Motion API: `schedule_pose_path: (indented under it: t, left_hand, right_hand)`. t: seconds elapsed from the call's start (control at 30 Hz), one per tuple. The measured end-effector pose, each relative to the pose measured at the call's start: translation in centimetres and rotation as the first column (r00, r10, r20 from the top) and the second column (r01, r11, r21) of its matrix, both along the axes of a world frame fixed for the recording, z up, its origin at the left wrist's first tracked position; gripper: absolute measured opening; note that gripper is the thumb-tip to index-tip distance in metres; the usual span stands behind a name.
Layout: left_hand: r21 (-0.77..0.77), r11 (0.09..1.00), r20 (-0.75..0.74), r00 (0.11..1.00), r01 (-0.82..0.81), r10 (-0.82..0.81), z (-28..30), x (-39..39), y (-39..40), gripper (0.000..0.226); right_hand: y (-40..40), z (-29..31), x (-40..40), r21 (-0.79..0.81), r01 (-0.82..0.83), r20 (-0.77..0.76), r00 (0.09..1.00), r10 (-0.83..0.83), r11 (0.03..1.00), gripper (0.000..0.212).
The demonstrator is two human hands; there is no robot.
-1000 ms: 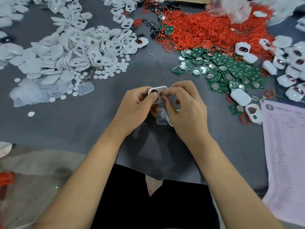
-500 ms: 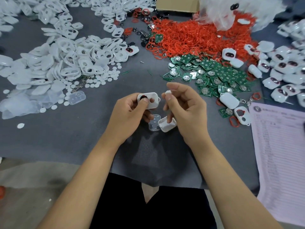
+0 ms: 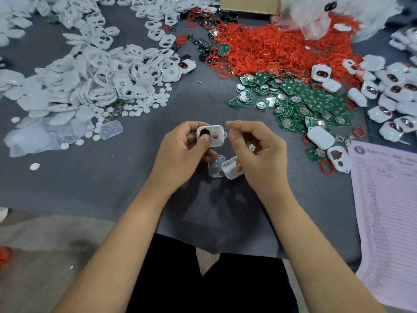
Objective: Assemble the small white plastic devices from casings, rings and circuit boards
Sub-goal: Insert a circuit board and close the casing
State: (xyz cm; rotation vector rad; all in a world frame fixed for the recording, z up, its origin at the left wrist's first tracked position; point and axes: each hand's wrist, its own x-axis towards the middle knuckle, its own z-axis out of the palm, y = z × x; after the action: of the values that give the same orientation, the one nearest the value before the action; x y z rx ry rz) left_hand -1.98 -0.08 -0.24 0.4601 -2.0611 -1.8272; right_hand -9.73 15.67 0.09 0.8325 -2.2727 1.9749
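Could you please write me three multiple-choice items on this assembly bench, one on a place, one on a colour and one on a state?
1. Where does the pile of green circuit boards lie relative to the pile of rings?
A. nearer the person
B. farther from the person
C. under the paper form

2. What colour are the loose rings?
A. blue
B. red
C. yellow

3. What is the left hand doing?
A. resting flat on the grey table
B. reaching into the cardboard box
C. holding a white casing front

Answers:
1. A, the boards sit just below the rings in the view, towards the person.
2. B, the heap is bright red.
3. C, its thumb and fingers grip the casing, apart from the right hand.
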Motion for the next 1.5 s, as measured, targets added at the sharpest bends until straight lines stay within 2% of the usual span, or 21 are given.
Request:
schedule_pose_path:
  t: [0.2,0.37,0.5,0.6,0.93,1.5]
  left_hand:
    - [0.032,0.999,-0.024,0.999,0.031,-0.031,-0.1,-0.1,-0.2,0.024]
    - [0.029,0.999,-0.039,0.999,0.039,-0.038,0.1,0.1,0.0,0.022]
    - [-0.173,0.985,-0.050,0.999,0.011,-0.020,0.1,0.1,0.2,0.023]
    - [-0.233,0.972,-0.034,0.999,-0.016,0.008,0.1,0.1,0.2,0.025]
    - [-0.101,0.995,-0.033,0.999,-0.002,-0.001,0.2,0.3,0.3,0.027]
    - [-0.015,1.000,-0.032,0.999,-0.006,0.006,0.5,0.3,0.4,0.024]
  right_hand:
    - [-0.3,0.1,0.0,0.043,0.030,0.131,0.991,-0.035,0.999,0.002]
    - [-0.5,0.1,0.0,0.091,0.044,0.076,0.996,-0.051,0.995,0.003]
    - [-0.7,-0.1,-0.1,0.155,0.062,0.030,0.997,-0.067,0.986,0.004]
    - [-0.8,-0.1,-0.1,0.181,0.075,0.024,0.996,-0.080,0.981,0.002]
    - [-1.0,-0.1,0.0,0.197,0.081,0.059,0.994,-0.095,0.977,0.005]
    - [-1.8,-0.2,0.6,0.204,0.100,0.051,0.992,-0.113,0.974,0.011]
